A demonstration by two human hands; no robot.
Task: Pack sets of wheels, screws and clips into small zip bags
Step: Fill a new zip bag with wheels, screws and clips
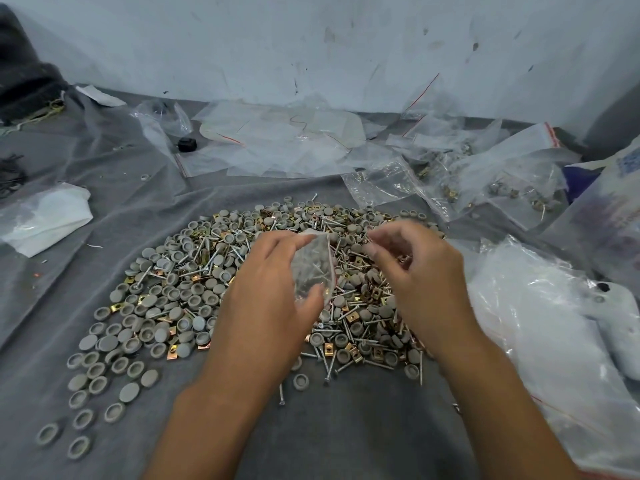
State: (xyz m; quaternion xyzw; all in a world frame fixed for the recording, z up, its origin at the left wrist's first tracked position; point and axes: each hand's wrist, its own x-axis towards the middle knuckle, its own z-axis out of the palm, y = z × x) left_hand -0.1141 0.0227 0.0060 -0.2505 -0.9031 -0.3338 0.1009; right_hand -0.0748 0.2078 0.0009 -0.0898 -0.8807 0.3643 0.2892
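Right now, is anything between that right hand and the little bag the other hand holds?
Nothing visible. The left hand grips the small zip bag above the parts pile, and the right hand hovers beside it with only open air between them.

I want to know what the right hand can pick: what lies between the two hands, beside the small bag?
In the head view, between the left hand, which holds the small zip bag, and the right hand, lies the pile of wheels, screws and clips.

Views: one, head-worn, wide-angle.
Facing: forward and down, across grey cloth (346,427) toward the wall (311,46).
Nearness: close above parts pile (194,278); forearms enter from the bottom edge.
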